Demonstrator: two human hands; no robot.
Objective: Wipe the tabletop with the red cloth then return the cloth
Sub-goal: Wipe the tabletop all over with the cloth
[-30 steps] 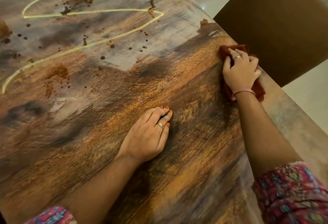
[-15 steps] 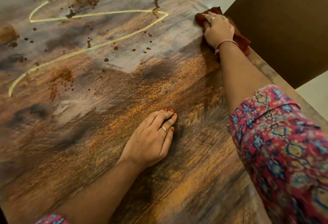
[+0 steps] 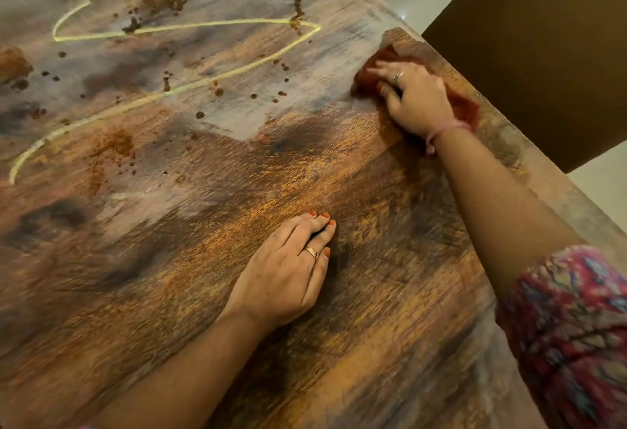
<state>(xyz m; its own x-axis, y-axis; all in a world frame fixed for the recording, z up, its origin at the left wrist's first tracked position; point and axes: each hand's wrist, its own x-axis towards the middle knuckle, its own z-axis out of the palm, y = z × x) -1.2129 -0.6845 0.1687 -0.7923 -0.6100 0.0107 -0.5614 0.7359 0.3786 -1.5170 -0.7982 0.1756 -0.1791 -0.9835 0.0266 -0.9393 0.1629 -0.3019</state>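
At upper right of the frame, near the table's (image 3: 339,343) right edge, the right hand (image 3: 419,99) lies on the red cloth (image 3: 369,77), fingers spread over it and partly curled into its folds, pressing it to the wood; whether the grip is firm cannot be told, as this area is blurred. The cloth shows ahead of the fingers and behind the wrist. At lower centre, the left hand (image 3: 288,269) rests flat on the tabletop, fingers straight and close together, holding nothing. Upper left: yellow lines (image 3: 217,24) and brown spots (image 3: 200,115) mark the greyer part of the surface. Far right: a brown chair (image 3: 543,55) stands beside the table edge. A patterned sleeve (image 3: 570,337) fills the lower right corner.
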